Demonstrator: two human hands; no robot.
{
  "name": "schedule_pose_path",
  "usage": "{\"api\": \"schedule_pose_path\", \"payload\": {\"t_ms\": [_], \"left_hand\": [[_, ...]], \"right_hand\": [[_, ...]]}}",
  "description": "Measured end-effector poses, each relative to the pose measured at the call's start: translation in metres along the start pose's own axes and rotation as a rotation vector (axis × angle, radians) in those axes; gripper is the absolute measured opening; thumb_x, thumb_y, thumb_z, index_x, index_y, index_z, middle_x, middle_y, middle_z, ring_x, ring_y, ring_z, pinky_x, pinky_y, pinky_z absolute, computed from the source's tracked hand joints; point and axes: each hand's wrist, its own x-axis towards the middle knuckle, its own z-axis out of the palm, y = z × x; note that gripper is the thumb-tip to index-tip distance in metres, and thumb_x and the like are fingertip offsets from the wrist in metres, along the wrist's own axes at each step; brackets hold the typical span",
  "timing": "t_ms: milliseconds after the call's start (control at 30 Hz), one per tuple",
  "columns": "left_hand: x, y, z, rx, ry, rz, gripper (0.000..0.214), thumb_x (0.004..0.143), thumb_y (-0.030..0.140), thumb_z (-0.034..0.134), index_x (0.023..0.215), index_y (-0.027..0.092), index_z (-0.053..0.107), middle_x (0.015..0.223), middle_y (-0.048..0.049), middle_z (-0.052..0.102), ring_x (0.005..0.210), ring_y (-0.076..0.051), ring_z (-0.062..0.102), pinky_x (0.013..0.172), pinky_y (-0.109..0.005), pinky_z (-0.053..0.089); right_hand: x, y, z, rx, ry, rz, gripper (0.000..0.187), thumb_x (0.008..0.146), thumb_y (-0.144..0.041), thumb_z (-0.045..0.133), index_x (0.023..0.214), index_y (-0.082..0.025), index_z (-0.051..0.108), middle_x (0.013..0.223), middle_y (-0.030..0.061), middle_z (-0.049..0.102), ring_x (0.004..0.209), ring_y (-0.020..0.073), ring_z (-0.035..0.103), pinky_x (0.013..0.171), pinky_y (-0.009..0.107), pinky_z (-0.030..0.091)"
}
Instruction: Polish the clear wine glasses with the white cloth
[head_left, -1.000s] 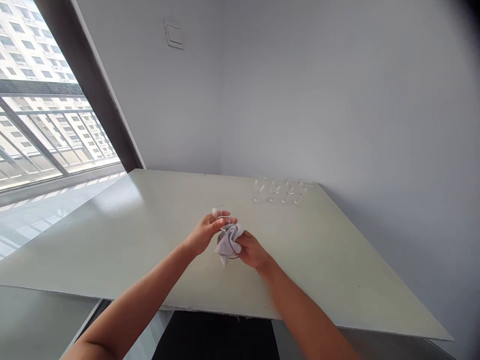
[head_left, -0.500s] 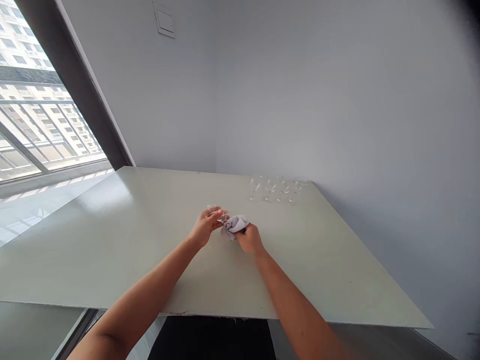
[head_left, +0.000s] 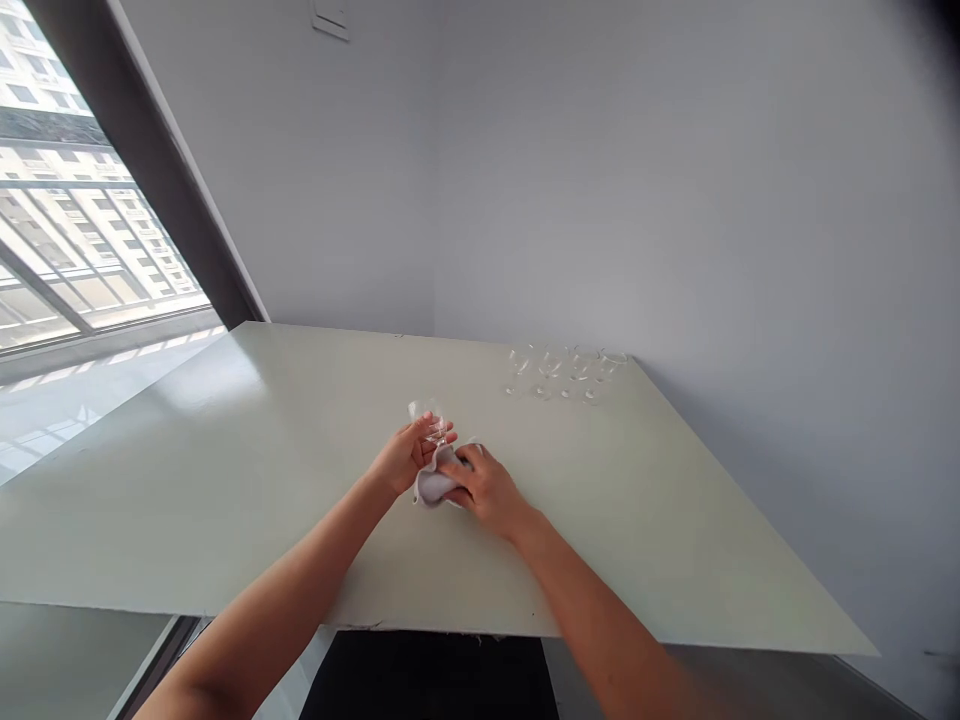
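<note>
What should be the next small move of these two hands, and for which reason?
Perhaps turn the glass slightly against the cloth, because the left hand holds the glass, and the cloth in the right hand hides its lower end.

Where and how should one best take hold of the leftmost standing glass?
The leftmost standing glass is probably best taken by its stem, from the left: it stands upright, the narrow stem sits below a wider bowl, and the other glasses stand to its right.

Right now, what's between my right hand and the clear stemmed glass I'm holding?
In the head view, the crumpled pale-grey cloth and some fingers of your left hand lie between them.
</note>
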Motion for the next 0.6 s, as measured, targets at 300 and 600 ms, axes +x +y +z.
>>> {"api": "schedule_pose_path", "payload": {"t_ms": [300,600], "left_hand": [[-0.009,-0.002,0.009,-0.126,-0.250,-0.007,0.039,0.084,0.047,0.044,0.102,0.015,0.056,0.115,-0.0100,0.058,0.099,-0.018,0.059,0.086,-0.029,0.048],[-0.018,-0.006,0.026,-0.067,-0.218,0.312,0.034,0.078,0.042,0.056,0.106,0.025,0.051,0.130,-0.0042,0.047,0.118,-0.023,0.047,0.099,-0.040,0.038]], "right_hand": [[0.000,-0.008,-0.005,0.900,0.004,0.263,0.011,0.069,-0.032,0.066,0.073,-0.021,0.064,0.074,-0.0004,0.052,0.068,0.0133,0.048,0.061,0.026,0.040],[0.009,0.010,0.014,1.553,0.258,0.614,0.017,0.067,-0.036,0.061,0.077,-0.022,0.056,0.061,-0.0019,0.053,0.049,0.0114,0.044,0.040,0.022,0.035]]}}
